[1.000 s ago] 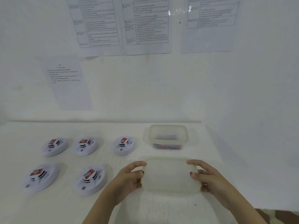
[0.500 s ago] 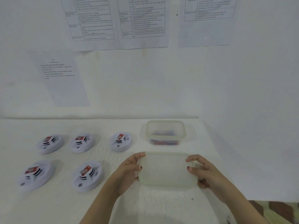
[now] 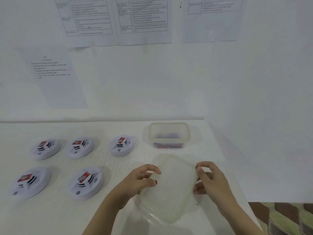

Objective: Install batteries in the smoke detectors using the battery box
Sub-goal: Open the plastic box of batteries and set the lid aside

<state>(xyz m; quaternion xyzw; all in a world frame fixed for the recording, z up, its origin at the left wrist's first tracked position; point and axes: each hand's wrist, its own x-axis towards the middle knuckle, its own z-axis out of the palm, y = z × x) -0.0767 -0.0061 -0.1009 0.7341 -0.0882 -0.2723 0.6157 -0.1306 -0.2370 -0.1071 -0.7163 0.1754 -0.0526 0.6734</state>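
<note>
A translucent plastic lid (image 3: 171, 187) hangs tilted over the table's near edge. My left hand (image 3: 142, 179) pinches its left rim and my right hand (image 3: 209, 179) grips its right rim. Behind it stands the open clear battery box (image 3: 168, 135) with red and dark batteries lying inside. Several white round smoke detectors sit to the left, each with a red battery on top: three in the back row (image 3: 44, 148) (image 3: 81, 147) (image 3: 122, 145) and two in the front row (image 3: 28, 182) (image 3: 86, 182).
A white table (image 3: 118, 167) meets a white back wall with printed sheets (image 3: 88, 19) taped up. A white side panel (image 3: 262, 116) closes off the right. A patterned floor (image 3: 284, 216) shows past the table's right corner.
The lid has turned from lying level across both hands to a tilted, rotated position, its far end now raised. The view has dipped slightly lower.
</note>
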